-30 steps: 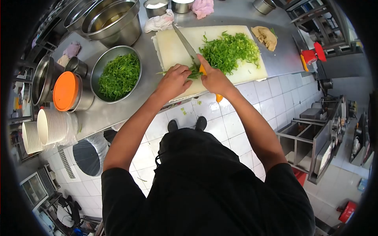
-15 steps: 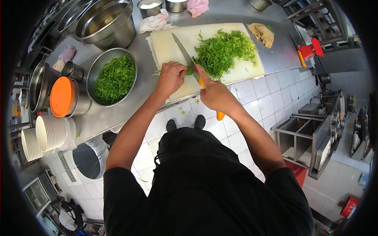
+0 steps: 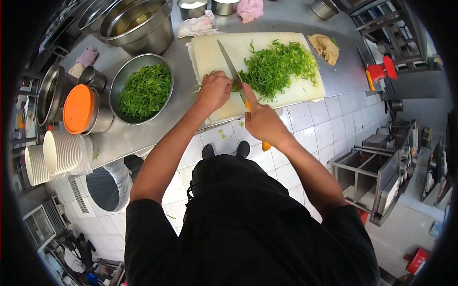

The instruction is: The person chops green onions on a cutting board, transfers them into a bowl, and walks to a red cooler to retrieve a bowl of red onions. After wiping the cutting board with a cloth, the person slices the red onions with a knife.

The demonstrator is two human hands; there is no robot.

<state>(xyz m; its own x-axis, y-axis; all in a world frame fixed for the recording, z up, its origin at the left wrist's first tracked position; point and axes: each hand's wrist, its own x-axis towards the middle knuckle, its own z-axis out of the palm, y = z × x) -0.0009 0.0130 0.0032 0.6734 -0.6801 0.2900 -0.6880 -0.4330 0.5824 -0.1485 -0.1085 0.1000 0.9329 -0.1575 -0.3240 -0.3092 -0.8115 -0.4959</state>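
My right hand [image 3: 265,123] is closed round the yellow-orange handle of a long kitchen knife [image 3: 229,60]. Its blade points away from me over a white cutting board [image 3: 210,52]. Just left of the blade, my left hand [image 3: 214,89] curls its fingers down on a small bunch of green onions, mostly hidden under them; thin ends poke out at the left. A loose heap of sliced green onions [image 3: 279,69] covers the board to the right of the knife. More cut greens [image 3: 145,92] fill a steel bowl [image 3: 113,97] left of the board.
Deep steel pots [image 3: 155,40] stand at the back left. An orange-lidded container [image 3: 78,108] and stacked white bowls [image 3: 62,152] line the left side. A white cloth [image 3: 198,25] lies behind the board, a tan cloth [image 3: 324,49] to its right. The counter [image 3: 129,140] ends before my body.
The view has shifted slightly, so the counter and board appear farther right. Both hands keep nearly the same places on the board, with the knife still beside the left fingers.
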